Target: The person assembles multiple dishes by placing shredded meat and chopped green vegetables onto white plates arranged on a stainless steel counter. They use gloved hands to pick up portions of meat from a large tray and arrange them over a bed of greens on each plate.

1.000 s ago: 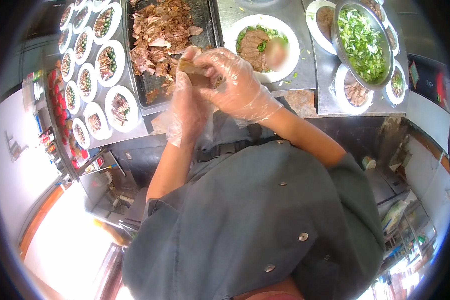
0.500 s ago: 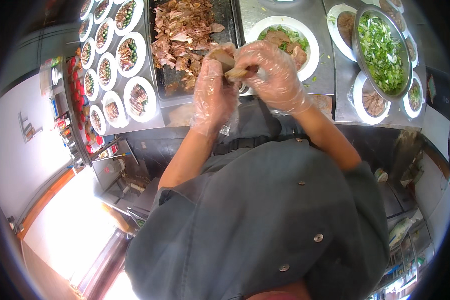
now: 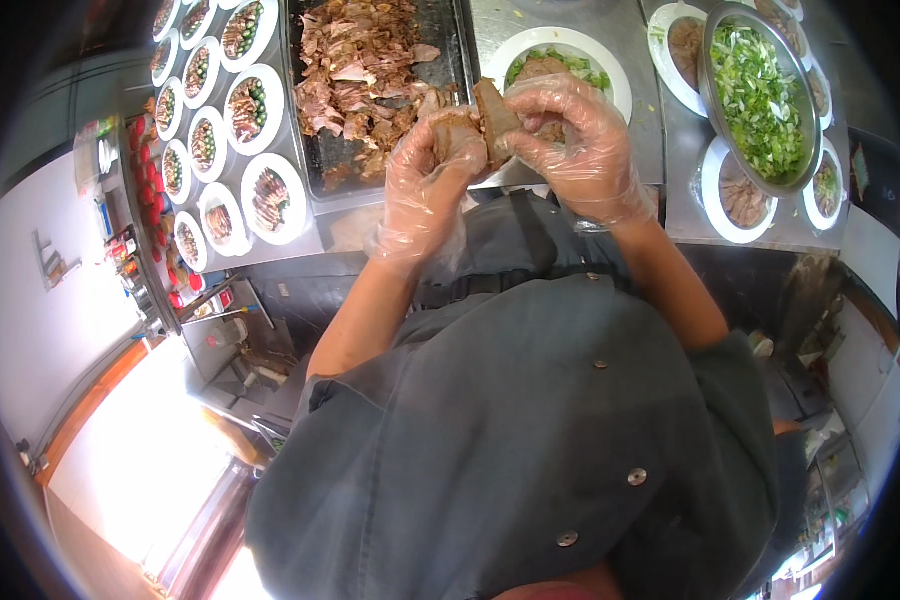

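Observation:
Both hands wear clear plastic gloves and meet over the counter's front edge. My left hand [image 3: 428,185] is closed on a brown slice of cooked meat [image 3: 454,138]. Beside it, my right hand [image 3: 580,150] pinches another upright meat slice [image 3: 496,112] between thumb and fingers. The two slices are close together; whether they touch or are joined I cannot tell. Just beyond my right hand lies a white plate [image 3: 618,85] with chopped greens [image 3: 582,70] and meat on it, partly hidden by that hand. Left of it, a dark tray [image 3: 453,75] carries a heap of sliced meat [image 3: 355,75].
Several filled white plates [image 3: 295,205] crowd the counter's left side. At the right, a metal bowl [image 3: 711,100] of chopped green onions [image 3: 760,110] rests over more plates, one a plate of sliced meat [image 3: 742,205]. The steel counter edge [image 3: 690,235] runs close before my body.
My hands have moved slightly nearer and spread apart a little. The meat slices now show more plainly between them, with the right one turned upright.

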Action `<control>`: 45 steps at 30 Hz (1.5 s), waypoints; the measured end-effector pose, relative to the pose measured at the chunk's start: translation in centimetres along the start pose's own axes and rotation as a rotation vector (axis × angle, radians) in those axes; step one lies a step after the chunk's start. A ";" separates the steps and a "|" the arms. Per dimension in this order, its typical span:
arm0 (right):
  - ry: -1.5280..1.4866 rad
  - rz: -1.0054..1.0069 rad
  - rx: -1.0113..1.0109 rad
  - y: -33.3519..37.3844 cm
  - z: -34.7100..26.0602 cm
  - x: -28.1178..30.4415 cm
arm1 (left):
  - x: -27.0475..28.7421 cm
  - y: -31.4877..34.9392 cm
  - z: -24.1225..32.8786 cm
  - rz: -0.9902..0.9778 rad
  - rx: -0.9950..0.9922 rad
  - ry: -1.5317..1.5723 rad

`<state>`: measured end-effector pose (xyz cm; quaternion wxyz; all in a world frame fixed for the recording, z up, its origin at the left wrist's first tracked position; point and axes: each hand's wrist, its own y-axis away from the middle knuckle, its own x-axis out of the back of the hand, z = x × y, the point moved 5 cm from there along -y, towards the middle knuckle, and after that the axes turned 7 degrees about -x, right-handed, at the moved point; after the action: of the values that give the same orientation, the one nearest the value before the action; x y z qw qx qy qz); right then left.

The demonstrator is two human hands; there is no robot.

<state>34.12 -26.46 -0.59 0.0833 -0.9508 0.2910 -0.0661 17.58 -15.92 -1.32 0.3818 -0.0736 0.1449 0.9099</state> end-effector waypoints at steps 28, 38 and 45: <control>-0.307 -0.204 -0.461 3.5 4.6 2.3 | -4.3 -1.1 3.5 -0.155 -0.227 -0.679; 0.262 -0.072 -0.575 4.8 12.1 8.9 | -3.2 -5.9 -5.7 -0.054 0.001 -0.965; 0.820 -0.311 -0.461 -0.6 16.5 13.3 | -2.7 -14.8 -11.7 -0.175 -0.112 -1.454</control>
<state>48.21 -31.50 -15.53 -0.2613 -0.8724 0.1616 -0.3801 30.33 -11.60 -14.84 0.4483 0.5177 -0.1981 0.7013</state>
